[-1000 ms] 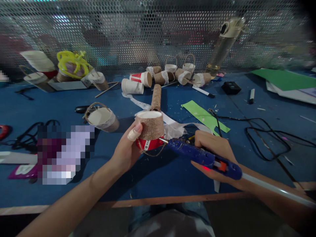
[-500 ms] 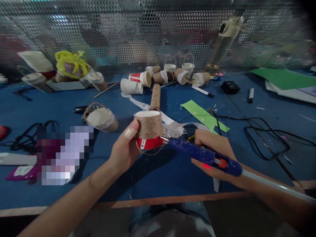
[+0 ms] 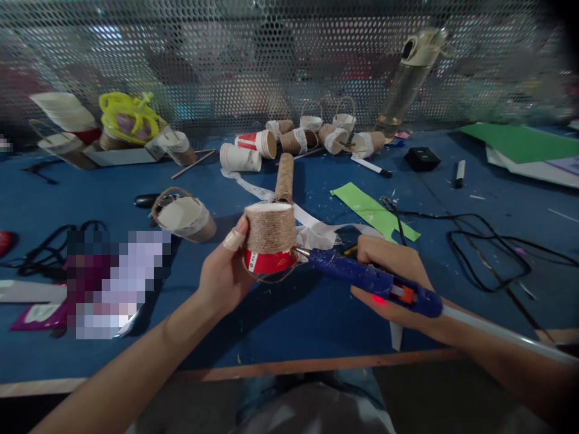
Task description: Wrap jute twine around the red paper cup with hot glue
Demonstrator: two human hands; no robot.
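My left hand (image 3: 226,274) is closed round a paper cup (image 3: 270,263), its thumb along the near left side. Brown twine (image 3: 270,230) wraps the cup's upper part, while the red printed part below shows bare. A loose strand of twine hangs under the cup. In my right hand (image 3: 393,265) is a blue hot glue gun (image 3: 362,274) with a red light and a clear glue stick (image 3: 497,334) out of its back. The gun's metal tip is at the cup's right side, by the lower edge of the twine. Behind the cup lies a roll of twine (image 3: 284,175).
A twine-handled cup basket (image 3: 185,218) stands to the left. Several wrapped cups (image 3: 296,141) and stacked paper cups (image 3: 242,158) lie at the back, beside a tall bottle (image 3: 404,90). White lace (image 3: 316,236), green paper (image 3: 373,211) and a black cable (image 3: 474,253) lie on the blue table.
The cup has turned a little in my left hand, and its red printed part has shifted round to the left. The glue gun has barely moved.
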